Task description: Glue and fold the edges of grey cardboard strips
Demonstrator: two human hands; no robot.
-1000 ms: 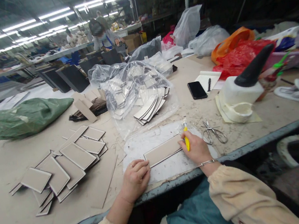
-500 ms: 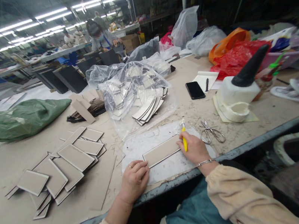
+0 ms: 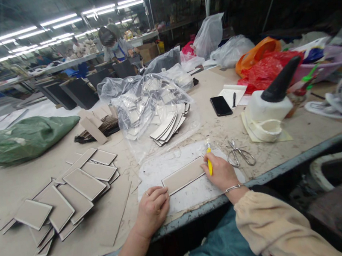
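Beige and edged with a pale border, the long panel (image 3: 183, 175) lies flat before me on a white sheet (image 3: 183, 203) on the bench (image 3: 89, 249); I take it as the centre of my clock. I judge the step in hand to be close work at its three o'clock end, with the other end steadied. As I see it, the next move calls for light, even pressure from the left and a controlled touch from the right, so the panel does not slide.

At eight o'clock my left hand (image 3: 153, 208) rests with bent fingers against the panel's near corner; whether that grip pinches or only presses, I cannot tell. At three o'clock my right hand (image 3: 220, 172) is closed around a yellow-handled tool (image 3: 210, 166), its tip pointing towards twelve, my fingertips at the panel's end. The tip is too small to make out.

Just beyond that hand, near three, lie metal scissors (image 3: 234, 150). More panels (image 3: 84, 183) are heaped at nine, a phone (image 3: 221, 105) sits at one, and a white bottle (image 3: 257, 108) stands at two
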